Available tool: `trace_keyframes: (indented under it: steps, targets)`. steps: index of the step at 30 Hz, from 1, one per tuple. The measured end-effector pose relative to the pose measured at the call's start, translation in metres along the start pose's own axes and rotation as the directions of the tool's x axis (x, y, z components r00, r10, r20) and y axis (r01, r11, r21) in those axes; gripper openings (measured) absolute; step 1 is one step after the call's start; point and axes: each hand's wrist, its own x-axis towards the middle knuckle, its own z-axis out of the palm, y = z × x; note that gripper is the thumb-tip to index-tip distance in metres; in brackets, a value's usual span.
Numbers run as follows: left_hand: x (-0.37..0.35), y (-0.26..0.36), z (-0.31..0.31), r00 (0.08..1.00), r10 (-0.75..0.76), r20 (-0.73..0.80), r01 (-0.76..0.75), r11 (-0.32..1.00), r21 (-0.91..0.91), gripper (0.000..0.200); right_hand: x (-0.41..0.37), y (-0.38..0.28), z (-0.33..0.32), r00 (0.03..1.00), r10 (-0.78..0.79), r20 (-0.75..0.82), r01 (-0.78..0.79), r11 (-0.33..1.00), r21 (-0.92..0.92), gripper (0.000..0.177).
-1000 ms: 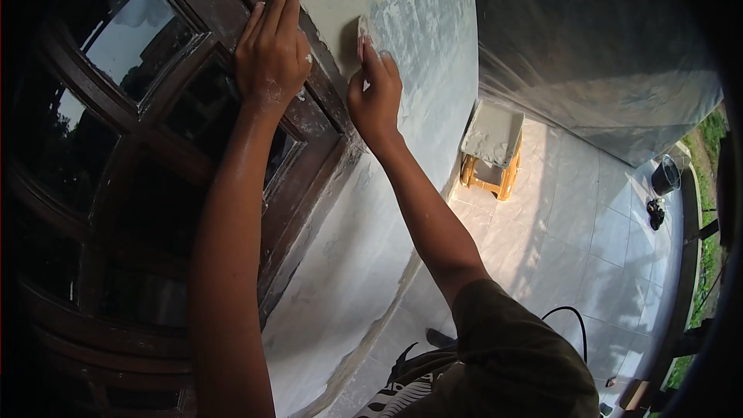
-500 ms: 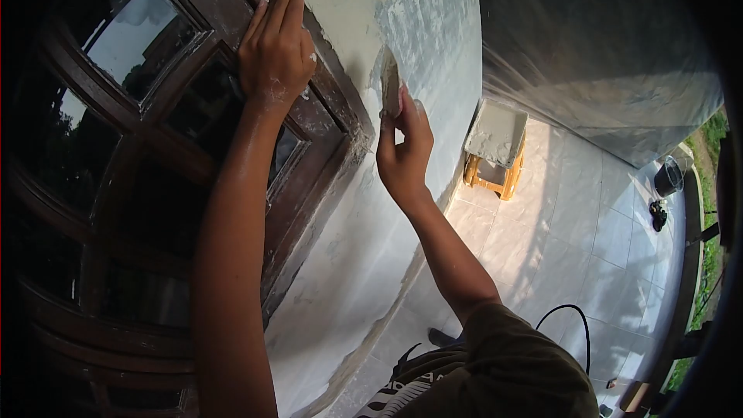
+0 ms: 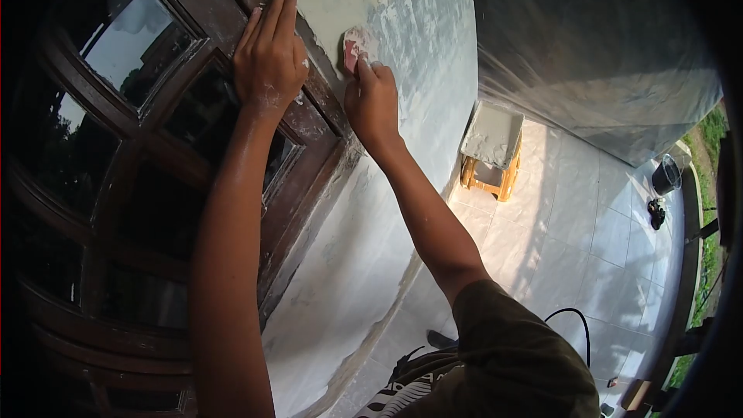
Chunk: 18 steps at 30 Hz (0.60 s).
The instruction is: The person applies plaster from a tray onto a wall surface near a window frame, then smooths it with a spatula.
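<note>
My left hand [image 3: 271, 62] lies on the dark brown wooden frame [image 3: 313, 120] of a glass-paned window or door, fingers stretched out, with white smears on the skin. To its right, my right hand [image 3: 373, 112] is closed on a putty knife [image 3: 353, 56] with a reddish part and pale filler on it. The knife is against the wall [image 3: 429, 46], close to the frame's edge. Cream-coloured coating covers the wall near the frame, and streaky grey-white patches show farther right. Part of the knife is hidden by my fingers.
A tray of pale filler [image 3: 494, 133] stands on a yellowish stool [image 3: 507, 184] by the wall. Dark plastic sheeting [image 3: 588, 54] hangs behind. On the tiled floor [image 3: 565, 248] are a dark bucket [image 3: 666, 176], a small black object [image 3: 656, 215] and a black cable or hose [image 3: 586, 329].
My right hand has moved up and left across the wall with the putty knife, toward the frame, and has turned the knife. My left hand stays on the frame.
</note>
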Motion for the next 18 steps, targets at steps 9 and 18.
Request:
trace_keyframes:
  steps: [9, 18]
  targets:
    - [0.001, 0.000, 0.002, 1.000, 0.007, -0.021, -0.007, 1.000, -0.002, 0.051, -0.075, -0.052, -0.055, 0.959, 0.141, 0.244, -0.186, 0.967, 0.175, 0.044]
    - [0.000, -0.001, 0.002, 1.000, 0.022, -0.020, -0.022, 1.000, 0.012, 0.048, 0.012, 0.014, -0.010, 1.000, 0.006, -0.003, -0.006, 1.000, 0.008, 0.018]
